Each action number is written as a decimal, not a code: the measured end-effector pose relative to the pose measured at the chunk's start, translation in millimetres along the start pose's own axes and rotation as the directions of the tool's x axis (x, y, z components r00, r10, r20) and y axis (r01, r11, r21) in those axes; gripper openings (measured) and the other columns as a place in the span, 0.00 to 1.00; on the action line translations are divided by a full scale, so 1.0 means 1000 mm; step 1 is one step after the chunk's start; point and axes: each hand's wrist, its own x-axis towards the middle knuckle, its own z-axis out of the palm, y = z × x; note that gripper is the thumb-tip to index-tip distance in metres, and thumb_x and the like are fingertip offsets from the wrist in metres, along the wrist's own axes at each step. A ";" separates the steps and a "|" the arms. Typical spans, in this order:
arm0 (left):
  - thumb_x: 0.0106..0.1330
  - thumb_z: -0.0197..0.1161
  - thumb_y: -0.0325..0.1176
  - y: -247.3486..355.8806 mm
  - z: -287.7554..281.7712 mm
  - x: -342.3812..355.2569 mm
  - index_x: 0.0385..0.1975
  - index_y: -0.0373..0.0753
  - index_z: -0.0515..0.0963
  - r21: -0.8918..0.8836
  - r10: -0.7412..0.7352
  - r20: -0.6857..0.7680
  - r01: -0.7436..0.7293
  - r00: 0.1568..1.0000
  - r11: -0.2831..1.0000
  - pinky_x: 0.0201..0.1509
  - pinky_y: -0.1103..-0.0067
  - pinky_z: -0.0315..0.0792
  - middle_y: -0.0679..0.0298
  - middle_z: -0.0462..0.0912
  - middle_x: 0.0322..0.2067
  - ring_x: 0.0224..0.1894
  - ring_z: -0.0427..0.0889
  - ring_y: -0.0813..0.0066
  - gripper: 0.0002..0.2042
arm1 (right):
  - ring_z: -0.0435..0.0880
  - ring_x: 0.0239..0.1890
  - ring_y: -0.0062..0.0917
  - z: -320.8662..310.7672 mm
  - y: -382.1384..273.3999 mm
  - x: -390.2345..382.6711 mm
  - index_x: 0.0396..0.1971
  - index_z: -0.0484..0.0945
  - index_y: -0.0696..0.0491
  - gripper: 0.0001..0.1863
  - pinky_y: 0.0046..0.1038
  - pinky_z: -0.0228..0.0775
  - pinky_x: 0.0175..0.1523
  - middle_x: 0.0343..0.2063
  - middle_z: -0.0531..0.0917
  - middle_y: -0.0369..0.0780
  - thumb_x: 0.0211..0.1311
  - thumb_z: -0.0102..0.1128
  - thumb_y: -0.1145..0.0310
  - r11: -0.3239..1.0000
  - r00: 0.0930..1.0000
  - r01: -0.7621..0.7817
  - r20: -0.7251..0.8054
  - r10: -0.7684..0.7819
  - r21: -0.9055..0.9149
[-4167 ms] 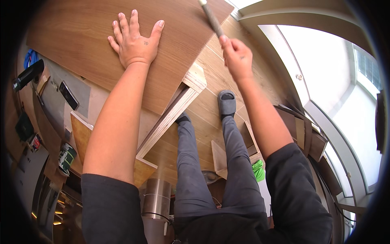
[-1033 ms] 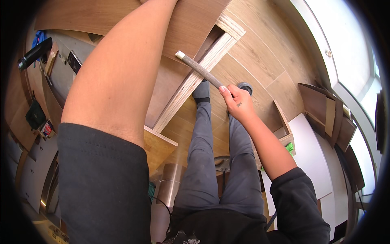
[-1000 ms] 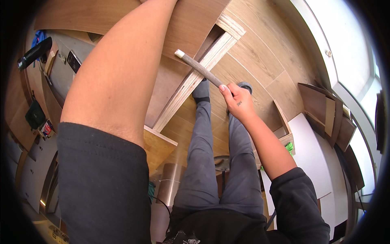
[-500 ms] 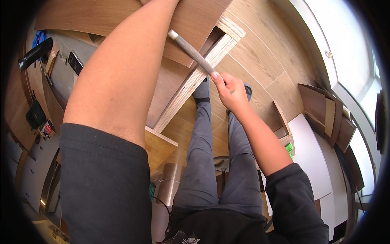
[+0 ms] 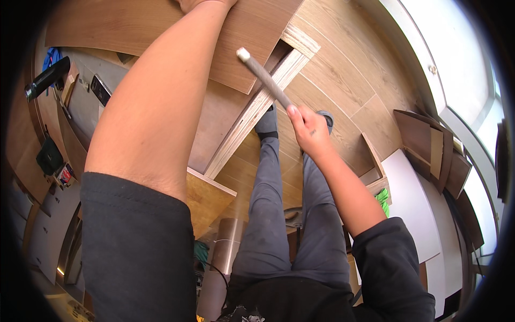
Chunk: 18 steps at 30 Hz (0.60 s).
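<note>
The left hand (image 5: 206, 3) was cut off by the upper edge, only its base showing above the brown wood-grain panel (image 5: 257, 27), so one could not tell how far its fingers were spread or whether they held anything. The right hand (image 5: 311, 129) had its fingers closed around a grey rod (image 5: 268, 83), hiding the lower end. The rod slanted across the plywood frame (image 5: 244, 129), its pale tip over the panel; whether it touched was unclear. The left forearm (image 5: 155, 107) covered part of the panel, and the right hand partly hid a grey slipper (image 5: 328, 119).
</note>
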 end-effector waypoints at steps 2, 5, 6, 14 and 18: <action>0.68 0.48 0.67 -0.003 0.000 0.002 0.75 0.49 0.59 -0.001 0.006 -0.022 -0.006 1.000 1.000 0.80 0.57 0.36 0.57 0.50 0.78 0.80 0.45 0.60 0.40 | 0.61 0.22 0.17 -0.003 0.008 -0.017 0.20 0.71 0.59 0.25 0.26 0.58 0.27 0.15 0.65 0.34 0.75 0.57 0.56 1.000 1.000 0.011 0.021 -0.010 -0.022; 0.69 0.48 0.67 0.000 0.004 0.003 0.75 0.49 0.60 -0.008 0.010 -0.021 -0.010 1.000 1.000 0.80 0.57 0.36 0.56 0.51 0.77 0.80 0.45 0.60 0.40 | 0.67 0.21 0.27 -0.008 0.005 0.000 0.20 0.73 0.56 0.27 0.32 0.65 0.30 0.16 0.71 0.43 0.72 0.56 0.48 1.000 1.000 -0.009 -0.002 0.009 0.001; 0.69 0.48 0.67 0.006 0.010 0.004 0.75 0.49 0.60 -0.022 0.023 -0.013 -0.023 1.000 1.000 0.80 0.57 0.36 0.56 0.51 0.77 0.80 0.45 0.60 0.40 | 0.66 0.20 0.27 -0.007 0.003 0.011 0.20 0.73 0.56 0.27 0.32 0.65 0.30 0.15 0.71 0.43 0.72 0.56 0.49 0.999 0.999 -0.023 -0.033 0.024 0.030; 0.69 0.48 0.67 -0.004 0.006 0.003 0.75 0.48 0.60 -0.004 0.016 -0.037 -0.016 0.999 1.000 0.80 0.57 0.36 0.56 0.51 0.77 0.79 0.46 0.59 0.40 | 0.62 0.23 0.16 -0.006 0.008 -0.021 0.21 0.72 0.58 0.25 0.26 0.60 0.28 0.15 0.65 0.34 0.75 0.57 0.55 0.999 1.000 0.002 -0.010 -0.003 -0.039; 0.69 0.48 0.67 0.001 0.004 0.002 0.75 0.49 0.60 -0.001 0.007 -0.017 -0.007 1.000 1.000 0.80 0.57 0.35 0.56 0.51 0.77 0.79 0.45 0.59 0.39 | 0.63 0.23 0.14 -0.006 -0.008 0.024 0.20 0.73 0.57 0.25 0.23 0.59 0.28 0.16 0.67 0.31 0.75 0.57 0.54 0.996 0.998 0.004 -0.068 0.002 0.091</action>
